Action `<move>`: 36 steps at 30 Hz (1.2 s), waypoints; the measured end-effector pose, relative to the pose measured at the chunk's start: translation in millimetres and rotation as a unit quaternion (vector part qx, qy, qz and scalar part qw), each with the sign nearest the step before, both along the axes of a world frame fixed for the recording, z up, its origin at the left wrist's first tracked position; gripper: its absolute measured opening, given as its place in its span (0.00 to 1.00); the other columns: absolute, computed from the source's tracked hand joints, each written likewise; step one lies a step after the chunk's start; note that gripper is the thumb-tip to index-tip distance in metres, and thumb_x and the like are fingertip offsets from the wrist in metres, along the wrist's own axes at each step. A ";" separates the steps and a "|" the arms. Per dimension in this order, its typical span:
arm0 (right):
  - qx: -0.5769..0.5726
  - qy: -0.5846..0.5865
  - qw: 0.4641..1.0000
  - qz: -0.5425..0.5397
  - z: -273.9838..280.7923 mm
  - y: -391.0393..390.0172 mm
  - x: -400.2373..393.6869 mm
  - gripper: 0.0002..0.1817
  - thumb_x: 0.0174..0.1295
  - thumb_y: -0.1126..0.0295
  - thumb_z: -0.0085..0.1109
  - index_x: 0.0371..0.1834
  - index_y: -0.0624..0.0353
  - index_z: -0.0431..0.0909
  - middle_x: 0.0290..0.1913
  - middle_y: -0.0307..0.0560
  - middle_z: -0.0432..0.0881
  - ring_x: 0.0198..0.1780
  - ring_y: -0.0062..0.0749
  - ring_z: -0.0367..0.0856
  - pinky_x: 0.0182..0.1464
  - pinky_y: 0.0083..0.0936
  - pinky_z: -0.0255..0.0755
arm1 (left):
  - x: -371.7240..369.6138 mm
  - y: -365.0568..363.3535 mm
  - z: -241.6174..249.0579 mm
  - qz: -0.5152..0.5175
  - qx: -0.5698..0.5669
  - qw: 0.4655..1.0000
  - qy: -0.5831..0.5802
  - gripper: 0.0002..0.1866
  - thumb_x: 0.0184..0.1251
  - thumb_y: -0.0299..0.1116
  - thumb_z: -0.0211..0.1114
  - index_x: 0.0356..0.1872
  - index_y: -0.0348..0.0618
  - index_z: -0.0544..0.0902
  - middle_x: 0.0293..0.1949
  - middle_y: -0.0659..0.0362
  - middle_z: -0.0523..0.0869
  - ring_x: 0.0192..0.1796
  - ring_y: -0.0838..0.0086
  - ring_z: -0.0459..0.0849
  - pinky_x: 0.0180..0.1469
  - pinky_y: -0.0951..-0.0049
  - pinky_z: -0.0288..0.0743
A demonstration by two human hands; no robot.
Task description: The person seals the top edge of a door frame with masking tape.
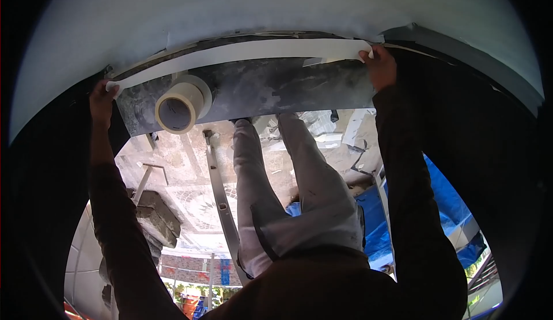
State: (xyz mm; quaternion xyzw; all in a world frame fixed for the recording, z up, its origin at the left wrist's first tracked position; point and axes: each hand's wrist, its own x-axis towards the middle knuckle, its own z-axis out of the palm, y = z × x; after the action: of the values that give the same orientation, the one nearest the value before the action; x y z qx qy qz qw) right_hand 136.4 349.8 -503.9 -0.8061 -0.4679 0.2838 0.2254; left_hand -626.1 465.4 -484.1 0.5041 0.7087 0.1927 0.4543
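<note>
I'm stretching a masking tape strip (242,52) — left hand (102,102) pinching its nine-o'clock end, right hand (380,67) pressing the three-o'clock end down; the roll (180,108) is hanging beneath — mid-strip looks unpressed yet.

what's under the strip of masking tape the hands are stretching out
The masking tape strip lies along the seam between a dark, dusty ledge and the white wall. The seam itself is covered.

Patterned stone floor (196,199), blue tarp (443,199), daylight from outside.
</note>
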 end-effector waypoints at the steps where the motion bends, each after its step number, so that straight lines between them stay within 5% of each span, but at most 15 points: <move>1: -0.023 -0.017 1.000 0.007 2.0 0.9 -3.7 0.16 0.60 0.63 0.76 0.45 0.62 0.85 0.40 0.50 0.89 0.40 0.30 0.85 0.46 0.30 0.77 | 6.5 -0.4 -0.5 0.006 0.007 1.000 0.009 0.10 0.69 0.26 0.71 0.49 0.42 0.85 0.41 0.65 0.86 0.42 0.82 0.81 0.47 0.77 0.72; 11: 0.002 -0.084 0.996 0.034 -20.0 32.6 13.3 0.22 0.61 0.54 0.73 0.48 0.61 0.84 0.39 0.56 0.88 0.42 0.50 0.87 0.47 0.38 0.77 | 17.3 25.7 -15.7 0.026 0.013 0.999 0.032 0.13 0.67 0.27 0.73 0.51 0.38 0.86 0.42 0.62 0.87 0.43 0.81 0.82 0.48 0.76 0.75; 16: -0.018 -0.043 0.999 0.020 -22.4 44.7 14.0 0.23 0.61 0.54 0.72 0.50 0.61 0.84 0.40 0.57 0.88 0.42 0.49 0.87 0.48 0.38 0.77 | 20.4 31.3 -30.2 0.045 0.039 0.998 0.025 0.15 0.64 0.28 0.74 0.51 0.39 0.87 0.38 0.64 0.87 0.40 0.81 0.82 0.47 0.76 0.75; 26: 0.011 -0.038 0.999 0.007 -31.6 44.5 14.1 0.23 0.64 0.57 0.70 0.56 0.60 0.83 0.46 0.51 0.88 0.47 0.34 0.85 0.54 0.31 0.75 | 41.6 33.0 -33.0 0.077 0.070 0.960 0.261 0.23 0.52 0.37 0.81 0.50 0.41 0.90 0.40 0.59 0.92 0.43 0.75 0.88 0.52 0.71 0.78; 33: 0.047 -0.040 0.997 0.037 -29.3 35.4 9.5 0.25 0.64 0.60 0.73 0.60 0.60 0.81 0.49 0.50 0.88 0.48 0.34 0.85 0.56 0.31 0.76 | 55.8 28.9 -28.9 0.120 0.091 0.965 0.212 0.22 0.51 0.38 0.81 0.49 0.42 0.91 0.43 0.57 0.93 0.46 0.70 0.91 0.52 0.68 0.81; 36: 0.089 0.032 0.995 0.002 -42.4 30.9 9.0 0.25 0.64 0.59 0.73 0.62 0.56 0.81 0.49 0.50 0.88 0.48 0.35 0.85 0.56 0.32 0.77 | 65.9 30.6 -17.8 0.088 0.079 0.943 0.311 0.22 0.51 0.39 0.81 0.48 0.43 0.91 0.42 0.57 0.94 0.46 0.69 0.92 0.52 0.68 0.82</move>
State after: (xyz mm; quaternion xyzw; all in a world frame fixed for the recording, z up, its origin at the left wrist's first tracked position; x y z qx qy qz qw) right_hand 145.4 380.8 -546.4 -0.7722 -0.4858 0.2669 0.3107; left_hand -560.2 496.0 -501.9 0.5086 0.8388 0.1214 0.1514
